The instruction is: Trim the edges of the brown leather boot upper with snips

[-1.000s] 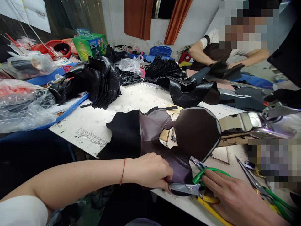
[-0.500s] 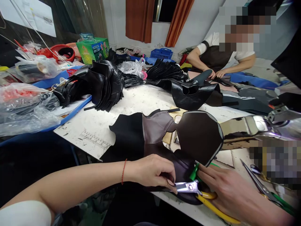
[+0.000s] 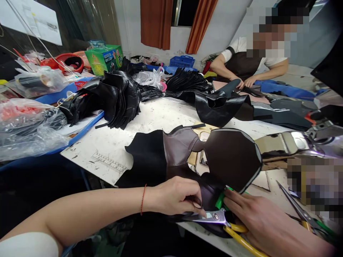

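Note:
A dark brown and black leather piece [image 3: 177, 153] lies spread on the white worktable [image 3: 160, 114]. My left hand [image 3: 174, 196] pinches its near edge at the table's front. My right hand [image 3: 257, 217] grips scissors [image 3: 214, 216] with green and yellow handles, whose steel blades lie at the leather edge just beside my left fingers. A curved dark flap of the same leather [image 3: 233, 157] rises above my right hand.
Stacks of black leather pieces [image 3: 118, 96] and a folded black piece [image 3: 217, 105] lie further back. Plastic bags [image 3: 29, 125] sit left, a green box [image 3: 105, 59] behind. Another person [image 3: 249, 64] works at the far right. A second pair of scissors [image 3: 302, 212] lies right.
The scissors have moved from lying flat to cutting at the leather's near edge. My right hand has slid in under the curved flap, and my left fingers have tightened on the edge.

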`<state>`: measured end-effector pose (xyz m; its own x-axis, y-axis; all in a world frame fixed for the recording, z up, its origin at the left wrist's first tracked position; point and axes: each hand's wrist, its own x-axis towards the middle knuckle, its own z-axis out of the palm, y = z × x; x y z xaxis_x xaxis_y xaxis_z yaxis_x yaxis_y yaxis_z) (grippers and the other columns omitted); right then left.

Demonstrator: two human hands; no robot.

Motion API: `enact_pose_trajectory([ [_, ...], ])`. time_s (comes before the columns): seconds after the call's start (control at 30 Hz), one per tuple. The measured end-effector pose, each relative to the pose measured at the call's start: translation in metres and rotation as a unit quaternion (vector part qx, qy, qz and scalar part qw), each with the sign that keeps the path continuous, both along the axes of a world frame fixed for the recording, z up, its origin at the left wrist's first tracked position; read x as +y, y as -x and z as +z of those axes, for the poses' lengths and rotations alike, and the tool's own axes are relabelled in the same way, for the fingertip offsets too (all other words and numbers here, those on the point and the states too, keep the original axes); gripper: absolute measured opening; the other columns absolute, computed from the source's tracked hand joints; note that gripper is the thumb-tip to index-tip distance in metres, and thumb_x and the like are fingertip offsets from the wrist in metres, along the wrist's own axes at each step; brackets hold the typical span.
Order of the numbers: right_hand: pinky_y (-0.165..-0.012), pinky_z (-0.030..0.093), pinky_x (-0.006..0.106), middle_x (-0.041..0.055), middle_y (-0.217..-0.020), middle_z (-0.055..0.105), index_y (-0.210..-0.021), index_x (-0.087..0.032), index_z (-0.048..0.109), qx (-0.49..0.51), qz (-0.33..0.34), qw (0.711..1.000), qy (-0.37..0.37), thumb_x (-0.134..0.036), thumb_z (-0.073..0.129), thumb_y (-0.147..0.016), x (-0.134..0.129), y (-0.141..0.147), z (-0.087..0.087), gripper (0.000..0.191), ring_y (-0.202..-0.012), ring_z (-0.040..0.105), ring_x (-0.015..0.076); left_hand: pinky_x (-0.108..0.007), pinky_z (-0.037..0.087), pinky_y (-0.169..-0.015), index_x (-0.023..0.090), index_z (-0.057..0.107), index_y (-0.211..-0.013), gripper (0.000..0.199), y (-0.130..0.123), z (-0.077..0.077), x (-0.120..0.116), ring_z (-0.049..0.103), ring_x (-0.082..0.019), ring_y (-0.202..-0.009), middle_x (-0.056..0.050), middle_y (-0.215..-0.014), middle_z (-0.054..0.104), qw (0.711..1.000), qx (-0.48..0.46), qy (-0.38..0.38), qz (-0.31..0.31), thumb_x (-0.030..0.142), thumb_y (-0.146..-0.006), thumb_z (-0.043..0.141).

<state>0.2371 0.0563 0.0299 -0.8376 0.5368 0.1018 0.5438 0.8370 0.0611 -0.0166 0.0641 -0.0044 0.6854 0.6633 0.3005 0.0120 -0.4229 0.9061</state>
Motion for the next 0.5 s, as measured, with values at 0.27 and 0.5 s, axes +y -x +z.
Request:
enact_pose_trajectory([
  [0.27,-0.052,0.044,0.031,0.0117,-0.090,0.069,-0.091,-0.019,0.053,-0.041,0.035,0.997,0.058,-0.002,0.044,-0.054,0.003,-0.004,-0.011,0.041,-0.064,0.064,0.0225,-0.016,0.036,-0.052,0.017,0.048,-0.070,0.027,-0.001,0.004,-0.001,0.048,-0.006,-0.055,0.005,-0.069,0.048,0.999,-0.020,0.034,0.004,0.018,-0.080,0.073],
  [0.5,-0.057,0.047,0.032,0.0120,-0.088,0.066,-0.091,-0.018,0.052,-0.084,0.040,0.995,0.043,0.003,0.041,-0.061,-0.004,0.004,-0.011,0.038,-0.071,0.065,0.0244,-0.014,0.040,-0.045,0.019,0.045,-0.074,0.018,0.000,0.006,-0.003,0.054,-0.005,-0.042,0.007,-0.063,0.048,0.988,-0.017,0.155,0.013,0.011,-0.085,0.057],
])
